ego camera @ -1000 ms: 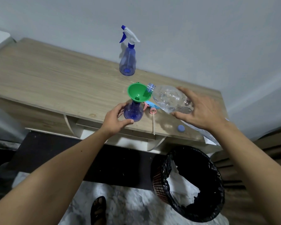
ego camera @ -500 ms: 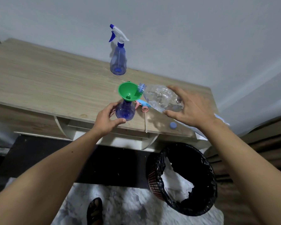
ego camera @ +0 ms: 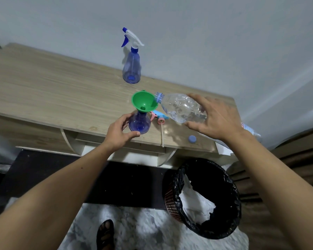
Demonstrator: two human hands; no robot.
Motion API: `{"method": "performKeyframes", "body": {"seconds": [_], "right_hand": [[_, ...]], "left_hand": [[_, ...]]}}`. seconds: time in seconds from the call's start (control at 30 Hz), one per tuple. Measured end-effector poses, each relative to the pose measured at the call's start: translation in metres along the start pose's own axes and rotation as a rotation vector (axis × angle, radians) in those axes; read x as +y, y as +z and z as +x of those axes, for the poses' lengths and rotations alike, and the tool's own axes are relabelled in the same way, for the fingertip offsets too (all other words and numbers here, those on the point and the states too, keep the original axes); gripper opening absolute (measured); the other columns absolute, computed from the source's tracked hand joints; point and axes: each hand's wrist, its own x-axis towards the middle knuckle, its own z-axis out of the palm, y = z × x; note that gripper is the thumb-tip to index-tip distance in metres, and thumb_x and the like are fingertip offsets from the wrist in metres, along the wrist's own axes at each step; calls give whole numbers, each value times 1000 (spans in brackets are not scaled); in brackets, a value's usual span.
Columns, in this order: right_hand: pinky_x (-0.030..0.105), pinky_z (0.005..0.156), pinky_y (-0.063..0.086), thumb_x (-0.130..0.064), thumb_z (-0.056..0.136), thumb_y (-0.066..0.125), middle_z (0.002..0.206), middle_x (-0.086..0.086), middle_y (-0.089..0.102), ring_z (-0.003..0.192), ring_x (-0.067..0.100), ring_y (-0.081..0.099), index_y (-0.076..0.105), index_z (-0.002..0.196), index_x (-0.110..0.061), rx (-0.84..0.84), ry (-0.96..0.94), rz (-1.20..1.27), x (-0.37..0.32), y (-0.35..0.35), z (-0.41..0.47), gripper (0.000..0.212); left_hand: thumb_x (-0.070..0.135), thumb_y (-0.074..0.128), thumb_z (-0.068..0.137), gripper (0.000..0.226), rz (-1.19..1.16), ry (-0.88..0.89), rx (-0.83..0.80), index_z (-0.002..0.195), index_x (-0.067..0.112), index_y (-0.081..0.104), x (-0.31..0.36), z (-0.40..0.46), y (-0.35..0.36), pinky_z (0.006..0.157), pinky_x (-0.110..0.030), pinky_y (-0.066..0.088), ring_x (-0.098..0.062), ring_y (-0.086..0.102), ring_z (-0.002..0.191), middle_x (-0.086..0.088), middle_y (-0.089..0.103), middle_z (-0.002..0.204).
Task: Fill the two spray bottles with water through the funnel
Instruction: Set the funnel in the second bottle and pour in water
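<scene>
Your left hand grips open spray bottle base; right hand clasps thin, crushable water bottle. Squeeze gently; funnel tips easily.

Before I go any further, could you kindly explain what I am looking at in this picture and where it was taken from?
No machine here: a camera worn on a person's head looks down at their own bare arms. The left hand steadies an open blue spray bottle with a green funnel in its neck. The right hand holds a clear water bottle tipped on its side, mouth at the funnel's rim. On the wooden desk stand a second spray bottle, trigger head fitted, plus a removed pink and blue spray head and a small blue cap. A lined waste bin sits on the floor.
</scene>
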Motion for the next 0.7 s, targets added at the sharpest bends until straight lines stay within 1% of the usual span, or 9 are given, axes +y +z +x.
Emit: {"method": "performKeyframes", "body": {"seconds": [0.2, 0.3, 0.37, 0.43, 0.7], "right_hand": [[44, 80, 57, -78, 74, 63, 106, -10, 65, 107, 28, 65, 29, 153, -55, -11, 9, -27, 1, 1, 1, 90], [44, 80, 57, -79, 74, 61, 105, -10, 65, 105, 28, 65, 30, 154, -54, -12, -6, -49, 2, 1, 0, 90], [44, 80, 56, -78, 74, 62, 105, -10, 65, 105, 28, 65, 30, 154, -53, -7, -11, -58, 3, 0, 0, 89], [44, 81, 56, -77, 75, 63, 106, -9, 66, 104, 28, 66, 31, 154, -53, -1, -19, -64, 3, 0, -1, 89], [43, 80, 55, -75, 75, 66, 105, -9, 64, 100, 30, 64, 33, 153, -53, -4, -28, -92, 3, -3, -3, 87]], "left_hand": [[13, 100, 68, 89, -2, -4, -3, 146, 26, 58, 0, 0, -1, 117, -31, 46, -9, 65, 129, 3, 70, 136], [12, 99, 68, 88, -2, -3, -2, 144, 30, 58, 2, 0, 0, 116, -28, 46, -8, 65, 129, 4, 69, 137], [11, 99, 68, 89, -1, -4, -1, 145, 27, 58, 3, -1, 1, 116, -27, 46, -7, 65, 129, 4, 69, 137], [12, 99, 68, 89, 5, -5, -2, 146, 24, 58, 3, -1, 0, 115, -27, 46, -8, 65, 129, 3, 69, 137], [14, 99, 69, 90, 23, -11, -4, 148, 24, 57, 5, -2, 0, 117, -30, 46, -10, 64, 130, 3, 69, 138]]}}
